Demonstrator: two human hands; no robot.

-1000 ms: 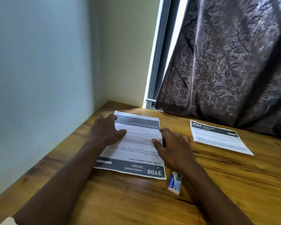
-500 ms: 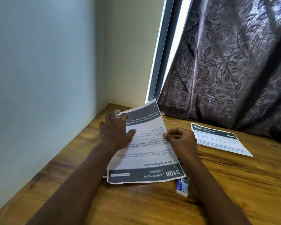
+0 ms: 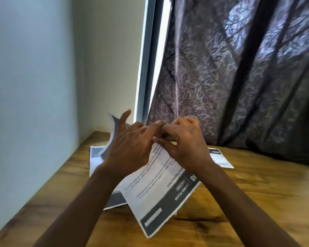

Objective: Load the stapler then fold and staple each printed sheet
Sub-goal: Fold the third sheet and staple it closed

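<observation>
Two hands hold a printed sheet [image 3: 161, 193] tilted above a table [image 3: 248, 202]: the right hand [image 3: 184, 148] pinches its upper edge with curled fingers, the left hand [image 3: 130, 150] lies spread across it, fingers mostly straight. Another sheet [image 3: 95, 155] lies flat beneath, a third [image 3: 219, 159] by the curtain [image 3: 239, 77].

- Daylight enters by the narrow bright window gap [image 3: 159, 50], which is blown out to white.
- Dark purple leaf-patterned curtain [image 3: 239, 86] is backlit, with pale patches glowing through at the upper right.
- Scene is dim overall. Pale blue-grey wall [image 3: 25, 86] is evenly lit, with no hard shadows.
- Brown wooden bench [image 3: 257, 202] has a soft sheen, and a soft shadow lies beside the raised white printed sheet [image 3: 159, 193].
- Motion blur on left hand [image 3: 130, 150] and right hand [image 3: 184, 145]; small print is soft.
- Wide-angle lens makes the window frame lean.
</observation>
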